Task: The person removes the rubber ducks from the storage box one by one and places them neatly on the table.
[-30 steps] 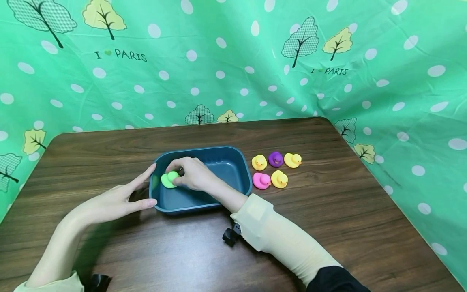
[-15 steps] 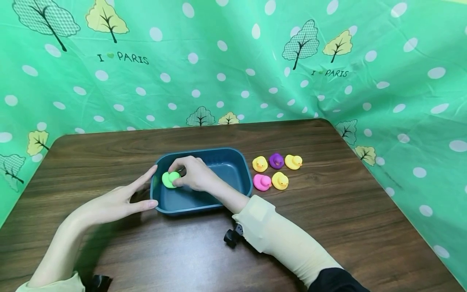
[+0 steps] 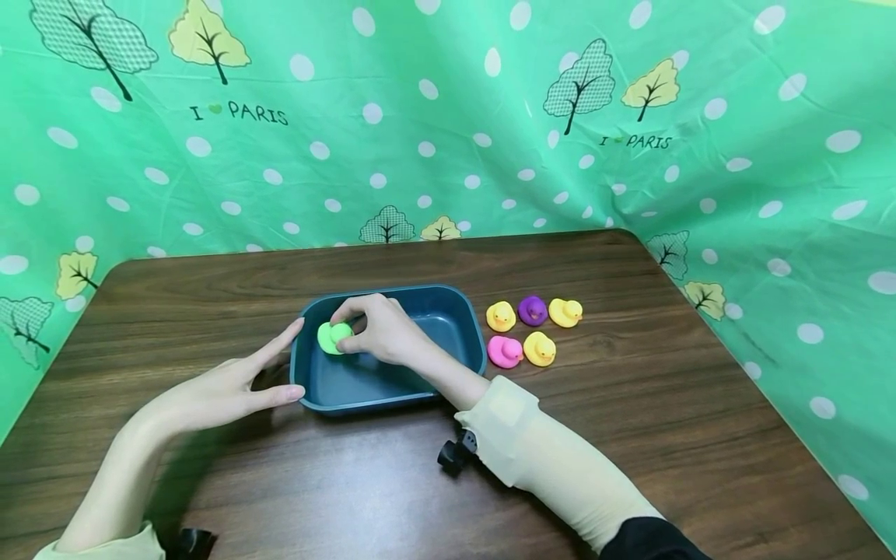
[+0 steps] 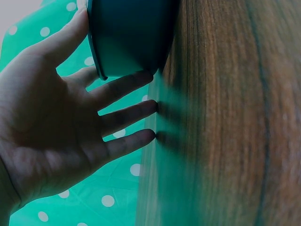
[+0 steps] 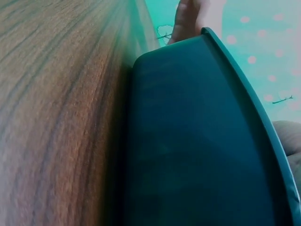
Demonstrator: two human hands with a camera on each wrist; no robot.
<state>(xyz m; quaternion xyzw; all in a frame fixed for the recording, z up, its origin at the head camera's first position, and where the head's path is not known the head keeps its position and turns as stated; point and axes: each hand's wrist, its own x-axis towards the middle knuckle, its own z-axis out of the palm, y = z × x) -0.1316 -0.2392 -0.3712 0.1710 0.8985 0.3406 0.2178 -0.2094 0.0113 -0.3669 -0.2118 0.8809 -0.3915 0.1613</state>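
Note:
A dark blue rectangular tub (image 3: 441,330) rests on the table in the head view. My right hand (image 3: 381,330) reaches into its left part and pinches a light green rubber duck (image 3: 327,340) between thumb and fingers. Whether the duck touches the tub floor, I cannot tell. At the tub's left end, my left hand (image 3: 203,397) touches the rim with spread, straight thumb and finger. The left wrist view has the left palm (image 4: 42,113) beside the tub's end (image 4: 127,37). In the right wrist view the tub's outer wall (image 5: 188,122) hides most of the right hand (image 5: 291,141).
Right of the tub, several rubber ducks stand in two rows: a yellow duck (image 3: 501,316), a purple duck (image 3: 533,311) and another yellow duck (image 3: 565,312) behind, a pink duck (image 3: 505,351) and a yellow duck (image 3: 540,349) in front. A green curtain (image 3: 420,117) hangs behind the table (image 3: 336,482).
My right hand has shifted slightly right and away from me inside the tub, carrying the green duck with it. The left hand keeps its place at the tub's end.

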